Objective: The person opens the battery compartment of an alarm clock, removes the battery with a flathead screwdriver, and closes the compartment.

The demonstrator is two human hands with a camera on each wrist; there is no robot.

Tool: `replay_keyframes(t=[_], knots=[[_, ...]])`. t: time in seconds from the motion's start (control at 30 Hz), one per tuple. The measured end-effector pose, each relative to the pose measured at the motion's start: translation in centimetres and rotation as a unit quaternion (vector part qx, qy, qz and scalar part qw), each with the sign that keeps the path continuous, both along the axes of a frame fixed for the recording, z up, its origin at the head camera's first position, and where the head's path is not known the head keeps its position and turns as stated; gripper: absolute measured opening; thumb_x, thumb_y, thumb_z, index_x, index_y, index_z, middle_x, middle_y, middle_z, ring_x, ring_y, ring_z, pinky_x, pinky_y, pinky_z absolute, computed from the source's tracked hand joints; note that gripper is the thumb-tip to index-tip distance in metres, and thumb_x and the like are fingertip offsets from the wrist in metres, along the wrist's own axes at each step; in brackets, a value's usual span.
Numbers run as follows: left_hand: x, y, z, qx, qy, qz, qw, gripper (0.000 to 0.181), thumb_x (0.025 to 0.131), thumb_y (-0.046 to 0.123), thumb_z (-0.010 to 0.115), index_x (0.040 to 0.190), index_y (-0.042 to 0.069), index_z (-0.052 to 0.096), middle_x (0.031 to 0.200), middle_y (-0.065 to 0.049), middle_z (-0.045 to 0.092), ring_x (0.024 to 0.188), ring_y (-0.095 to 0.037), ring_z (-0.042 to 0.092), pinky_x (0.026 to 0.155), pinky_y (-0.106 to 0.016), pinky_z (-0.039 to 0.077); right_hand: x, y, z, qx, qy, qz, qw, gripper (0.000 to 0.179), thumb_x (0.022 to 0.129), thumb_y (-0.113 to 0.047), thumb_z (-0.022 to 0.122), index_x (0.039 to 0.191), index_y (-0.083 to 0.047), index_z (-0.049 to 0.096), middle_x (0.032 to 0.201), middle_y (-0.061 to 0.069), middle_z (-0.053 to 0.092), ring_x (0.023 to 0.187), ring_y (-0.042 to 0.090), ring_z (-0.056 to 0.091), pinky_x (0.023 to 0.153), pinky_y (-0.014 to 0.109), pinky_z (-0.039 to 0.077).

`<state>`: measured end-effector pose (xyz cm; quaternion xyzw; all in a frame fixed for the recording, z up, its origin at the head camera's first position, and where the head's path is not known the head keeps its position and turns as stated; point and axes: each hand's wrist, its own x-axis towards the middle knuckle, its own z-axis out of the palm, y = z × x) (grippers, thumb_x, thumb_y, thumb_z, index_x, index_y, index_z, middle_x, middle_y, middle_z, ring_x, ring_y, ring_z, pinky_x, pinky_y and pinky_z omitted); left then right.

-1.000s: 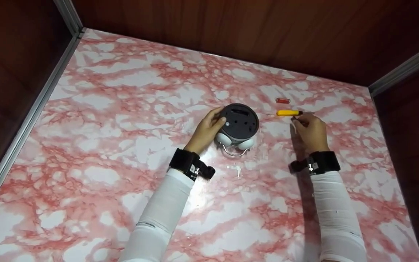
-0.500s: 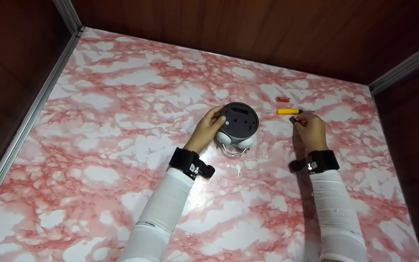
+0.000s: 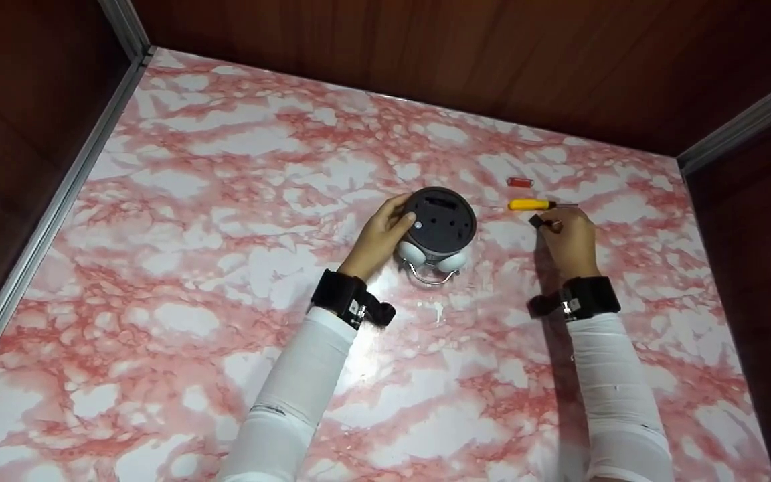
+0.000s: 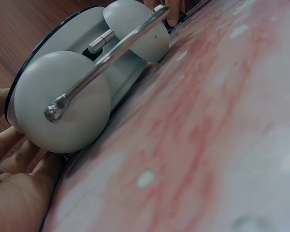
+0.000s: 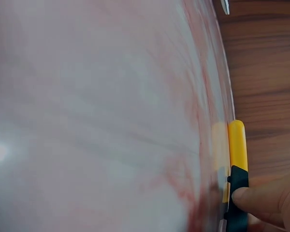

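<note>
A twin-bell alarm clock (image 3: pixel 440 231) lies face down with its dark back up and its long battery slot uncovered. My left hand (image 3: pixel 381 235) grips the clock's left side, thumb on the back rim. Two white bells (image 4: pixel 63 101) and a metal handle (image 4: pixel 111 57) face me in the left wrist view. To the right, my right hand (image 3: pixel 569 237) pinches a small black battery cover (image 5: pixel 238 193) between thumb and fingers, close over the table. Small tabs show along the cover's edge. Just beyond that hand lies a screwdriver (image 3: pixel 529 205) with a yellow handle.
A red battery (image 3: pixel 520 182) lies behind the screwdriver. The table (image 3: pixel 258 234) has a red and white marbled top, bounded by dark wood-grain panels (image 3: pixel 425 53) at the back and sides.
My right hand has shifted slightly left and turned a little, so more of the battery cover shows. My left hand and the clock have stayed nearly still.
</note>
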<state>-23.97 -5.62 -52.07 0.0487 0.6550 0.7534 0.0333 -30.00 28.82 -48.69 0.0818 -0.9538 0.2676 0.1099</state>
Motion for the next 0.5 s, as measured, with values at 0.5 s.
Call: replay_keyframes(t=[0.5], knots=[[-0.08, 0.01, -0.07, 0.010, -0.004, -0.001, 0.9999, 0.053, 0.105, 0.024, 0.057, 0.153, 0.008, 0.042, 0.147, -0.012, 0.052, 0.136, -0.023, 0.051, 0.114, -0.028, 0.039, 0.20, -0.48, -0.09, 0.008, 0.034, 0.002, 0.9994, 0.020, 0.091, 0.016, 0.059, 0.099, 0.008, 0.076, 0.108, 0.027, 0.070, 0.102, 0.042, 0.065, 0.091, 0.053, 0.054]])
